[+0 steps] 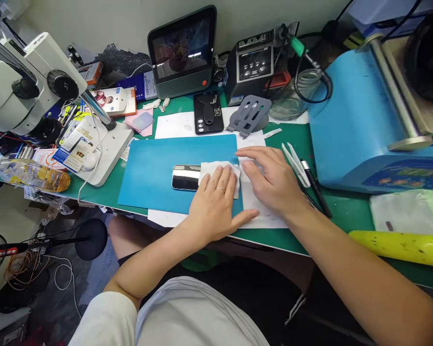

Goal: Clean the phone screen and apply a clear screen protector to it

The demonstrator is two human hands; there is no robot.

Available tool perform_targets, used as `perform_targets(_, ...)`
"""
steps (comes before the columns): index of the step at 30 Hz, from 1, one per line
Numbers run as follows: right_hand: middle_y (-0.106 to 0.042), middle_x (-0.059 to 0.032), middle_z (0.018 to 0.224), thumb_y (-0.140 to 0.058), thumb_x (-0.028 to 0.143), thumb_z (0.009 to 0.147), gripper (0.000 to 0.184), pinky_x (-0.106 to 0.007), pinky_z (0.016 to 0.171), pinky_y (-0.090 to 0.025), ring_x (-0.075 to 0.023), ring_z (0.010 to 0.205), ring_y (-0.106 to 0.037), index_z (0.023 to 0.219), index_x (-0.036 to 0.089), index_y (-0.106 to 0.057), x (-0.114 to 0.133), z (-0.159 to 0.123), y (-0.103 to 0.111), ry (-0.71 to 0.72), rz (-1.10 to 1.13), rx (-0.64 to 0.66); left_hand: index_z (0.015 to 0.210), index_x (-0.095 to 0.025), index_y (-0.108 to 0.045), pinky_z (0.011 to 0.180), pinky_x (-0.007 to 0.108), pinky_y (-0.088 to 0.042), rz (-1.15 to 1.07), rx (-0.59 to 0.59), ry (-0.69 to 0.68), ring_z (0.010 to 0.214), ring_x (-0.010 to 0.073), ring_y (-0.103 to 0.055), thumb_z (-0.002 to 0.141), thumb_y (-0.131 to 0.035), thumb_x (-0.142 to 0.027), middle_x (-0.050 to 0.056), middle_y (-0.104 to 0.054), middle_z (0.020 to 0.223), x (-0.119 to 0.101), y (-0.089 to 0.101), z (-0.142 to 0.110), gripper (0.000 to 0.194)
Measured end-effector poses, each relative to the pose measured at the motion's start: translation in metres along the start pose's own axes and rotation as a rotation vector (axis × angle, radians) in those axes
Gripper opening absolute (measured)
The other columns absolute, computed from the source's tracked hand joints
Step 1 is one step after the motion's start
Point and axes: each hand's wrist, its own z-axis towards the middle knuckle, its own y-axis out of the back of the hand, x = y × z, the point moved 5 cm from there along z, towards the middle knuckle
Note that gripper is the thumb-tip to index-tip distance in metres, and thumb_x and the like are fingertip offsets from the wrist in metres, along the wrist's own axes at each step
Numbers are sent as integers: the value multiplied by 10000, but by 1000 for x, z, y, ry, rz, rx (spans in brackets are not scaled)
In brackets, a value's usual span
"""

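A smartphone [186, 178] with a dark glossy face lies sideways on a blue mat [151, 168]. White tissue [211, 168] covers the phone's right part. My left hand [216, 202] lies flat over that tissue, fingers stretched out, thumb pointing right, with a ring on one finger. Just right of it, my right hand [269, 180] hovers at the mat's right edge, above white paper [252, 211]. Its fingers are apart and I see nothing in them. Tweezers [296, 163] and a black pen-like tool [315, 190] lie right of my right hand.
A microscope [54, 86] on a white base stands left, near a plastic bottle [32, 175]. Behind the mat are a black phone [208, 113], a slotted grey stand [250, 115], a smart display [184, 53] and a soldering station [254, 65]. A blue machine [346, 120] fills the right.
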Motion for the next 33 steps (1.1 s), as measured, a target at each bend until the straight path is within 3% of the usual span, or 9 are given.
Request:
perform_targets(5, -763, -124, 1196, -484, 394, 1060, 299, -512, 1060, -495, -303, 1191, -669, 1176, 248, -717, 10, -1, -2, 65, 53, 32, 1613, 24, -338, 1295, 520, -309, 23, -61, 115, 1631, 372, -211, 1061, -329, -696, 255, -259, 1717, 23, -3, -23, 908)
perform_targets(9, -762, -123, 1199, -489, 444, 1054, 320, -544, 1060, -491, -323, 1202, -667, 1178, 262, -721, 12, -2, 0, 74, 50, 11, 1599, 73, -332, 1297, 546, -304, 44, -30, 226, 1621, 404, -217, 1064, -340, -685, 299, -243, 1704, 45, 0, -28, 928)
perform_targets(13, -756, -122, 1216, -500, 475, 1047, 333, -555, 1060, -496, -333, 1228, -652, 1183, 269, -723, 13, -2, 2, 69, 44, 1, 1601, 82, -308, 1293, 577, -297, 27, -12, 206, 1620, 428, -178, 1054, -310, -717, 320, -208, 1703, 47, 3, -43, 968)
perform_targets(22, -756, -101, 1225, -495, 474, 1051, 330, -569, 1064, -508, -339, 1240, -653, 1198, 288, -724, 14, -3, 1, 51, 10, 33, 1643, 3, -226, 1298, 583, -289, -81, -30, 222, 1639, 370, -123, 1061, -291, -706, 288, -174, 1727, 64, 5, -60, 920)
perform_targets(29, -748, -121, 1232, -501, 461, 1048, 334, -588, 1096, -483, -350, 1252, -642, 1209, 278, -729, 14, -3, -1, 64, 22, 57, 1624, 42, -248, 1320, 561, -249, -95, -7, 265, 1637, 387, -135, 1050, -322, -720, 305, -164, 1723, 74, 9, -48, 957)
perform_targets(33, -756, -114, 1211, -505, 470, 1047, 334, -575, 1067, -503, -347, 1234, -649, 1191, 274, -733, 13, -3, 1, 47, 19, 23, 1628, 48, -227, 1320, 570, -249, -119, 33, 230, 1639, 385, -96, 1005, -311, -805, 301, -134, 1728, 67, 12, -60, 1060)
